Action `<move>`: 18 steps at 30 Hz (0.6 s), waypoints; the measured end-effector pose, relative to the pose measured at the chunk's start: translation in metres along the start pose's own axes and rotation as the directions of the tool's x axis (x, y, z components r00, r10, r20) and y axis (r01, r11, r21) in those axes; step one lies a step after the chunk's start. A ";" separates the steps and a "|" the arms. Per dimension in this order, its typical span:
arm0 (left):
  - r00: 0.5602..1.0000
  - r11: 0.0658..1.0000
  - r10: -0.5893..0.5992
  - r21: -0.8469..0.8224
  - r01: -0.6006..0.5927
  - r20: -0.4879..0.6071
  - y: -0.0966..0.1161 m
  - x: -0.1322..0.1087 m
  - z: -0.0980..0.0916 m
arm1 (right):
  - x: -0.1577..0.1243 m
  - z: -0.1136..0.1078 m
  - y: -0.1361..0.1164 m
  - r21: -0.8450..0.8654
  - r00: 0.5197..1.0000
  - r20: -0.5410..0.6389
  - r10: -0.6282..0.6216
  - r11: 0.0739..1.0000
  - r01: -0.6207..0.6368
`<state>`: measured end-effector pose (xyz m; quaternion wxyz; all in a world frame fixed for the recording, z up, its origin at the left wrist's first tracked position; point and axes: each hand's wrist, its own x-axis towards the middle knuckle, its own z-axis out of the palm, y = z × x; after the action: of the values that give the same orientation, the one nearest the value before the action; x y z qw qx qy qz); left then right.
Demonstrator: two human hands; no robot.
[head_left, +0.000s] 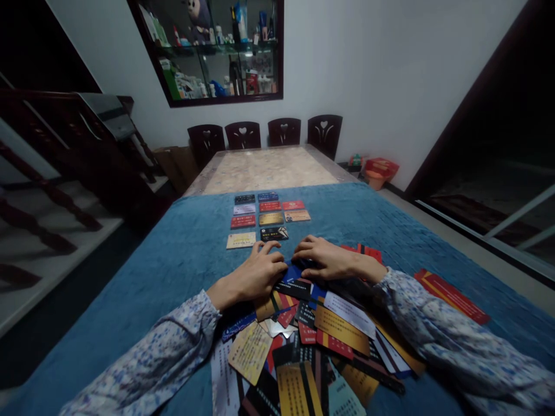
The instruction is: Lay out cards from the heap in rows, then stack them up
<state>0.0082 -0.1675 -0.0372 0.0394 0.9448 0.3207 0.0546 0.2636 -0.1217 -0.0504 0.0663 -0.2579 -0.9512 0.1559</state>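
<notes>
A loose heap of cards in many colours lies on the blue cloth before me. My left hand (260,270) rests at the heap's far left side, its bent fingers apart and touching the cards. Opposite it, my right hand (323,258) spreads over the heap's far right side, thumb apart from the fingers. Between the hands lie a blue card (293,271) and a black card (299,288). Nearer to me are a gold card (342,328), a pale yellow card (250,351) and a second gold card (299,390). My palms hide some cards.
Beyond my hands, short rows of cards include a black VIP card (274,233), a cream card (241,240) and a gold card (271,219). A red card strip (453,296) lies on the blue cloth (182,248) at right. Several dark chairs (284,132) stand behind the table.
</notes>
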 end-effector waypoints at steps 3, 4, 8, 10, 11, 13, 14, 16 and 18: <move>1.000 1.000 -0.014 0.000 0.014 -0.023 0.001 0.000 -0.001 | 0.001 0.002 0.000 -0.034 1.000 -0.021 0.003 0.999 -0.004; 0.999 1.000 -0.020 0.000 0.020 -0.028 0.001 0.000 -0.001 | 0.001 0.002 0.000 -0.048 1.000 -0.026 0.007 0.999 -0.009; 0.998 0.998 -0.070 0.005 0.070 -0.003 0.002 0.000 -0.003 | 0.003 0.005 -0.001 -0.111 0.998 -0.042 0.046 0.993 -0.051; 0.995 0.995 -0.097 0.002 0.097 0.017 0.001 0.000 -0.003 | 0.004 0.005 -0.002 -0.129 0.997 -0.044 0.071 0.989 -0.076; 0.994 0.994 -0.110 -0.001 0.110 0.024 0.000 0.001 -0.003 | 0.004 0.005 -0.003 -0.133 0.996 -0.042 0.082 0.987 -0.087; 0.991 0.991 -0.133 -0.004 0.133 0.025 -0.001 0.001 -0.002 | 0.004 0.004 -0.004 -0.132 0.994 -0.028 0.102 0.986 -0.104; 0.990 0.990 -0.141 -0.003 0.141 0.022 -0.001 0.002 -0.001 | 0.004 0.002 -0.005 -0.127 0.994 -0.016 0.106 0.986 -0.108; 0.989 0.989 -0.149 0.001 0.149 0.013 -0.002 0.002 0.001 | 0.003 -0.002 -0.005 -0.110 0.995 0.016 0.102 0.989 -0.099; 0.990 0.990 -0.144 0.006 0.144 0.001 -0.003 0.002 0.003 | 0.001 -0.005 -0.005 -0.086 0.996 0.039 0.082 0.993 -0.079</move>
<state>0.0078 -0.1640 -0.0407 0.0406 0.9194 0.3880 0.0498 0.2616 -0.1239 -0.0441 0.0286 -0.2952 -0.9470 0.1236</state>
